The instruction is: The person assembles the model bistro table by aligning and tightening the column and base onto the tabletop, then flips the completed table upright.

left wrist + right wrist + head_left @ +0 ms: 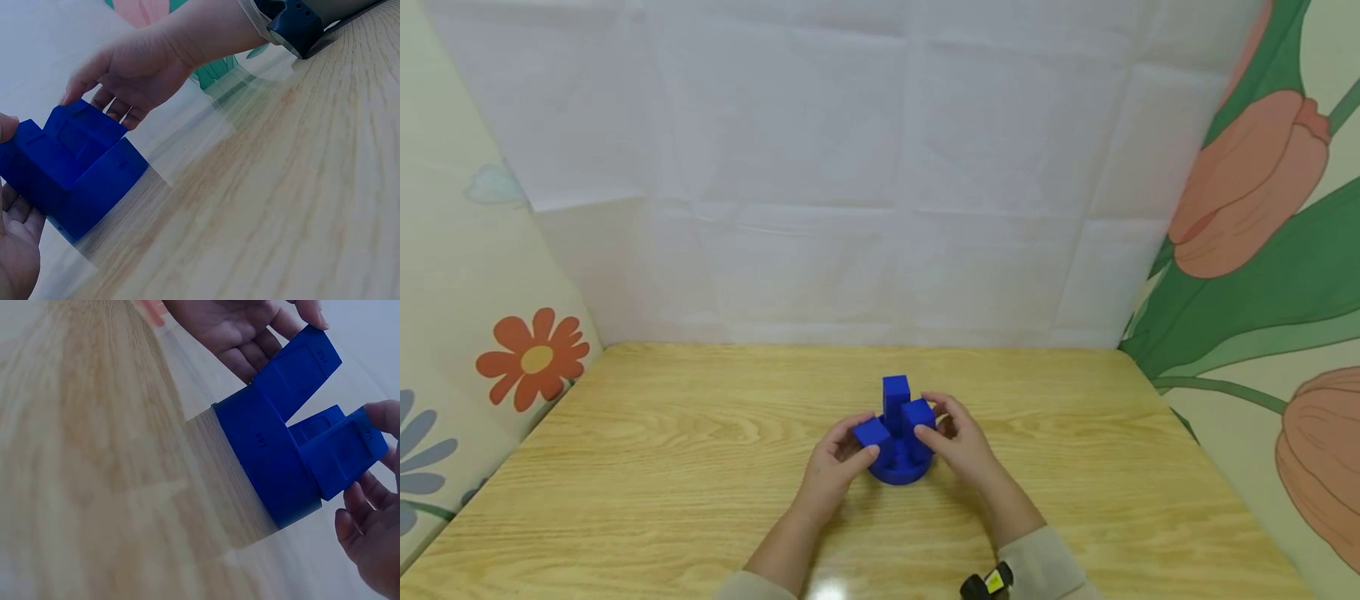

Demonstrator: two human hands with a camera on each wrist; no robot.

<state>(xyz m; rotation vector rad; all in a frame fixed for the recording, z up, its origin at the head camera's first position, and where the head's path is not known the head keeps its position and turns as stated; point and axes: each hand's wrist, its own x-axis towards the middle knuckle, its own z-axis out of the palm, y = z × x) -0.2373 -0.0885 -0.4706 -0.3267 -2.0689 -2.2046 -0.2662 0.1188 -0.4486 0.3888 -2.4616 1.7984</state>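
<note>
A round blue base [899,477] sits on the wooden table, with three blue rectangular blocks standing in it. My left hand [831,471] pinches the left block [872,432] near its top, thumb in front and fingers behind. That block leans outward over the rim in the right wrist view. On the other side, my right hand [966,446] grips the right block [919,412] between thumb and fingers. The rear block [896,396] stands upright, touched by neither hand. Small markings show on the blocks and on the base wall [269,456].
The wooden table [700,450] reaches back to a creased white sheet [820,167]. Walls with painted flowers [537,358] flank it on both sides. A black strapped device [987,582] with a yellow patch is at my right wrist.
</note>
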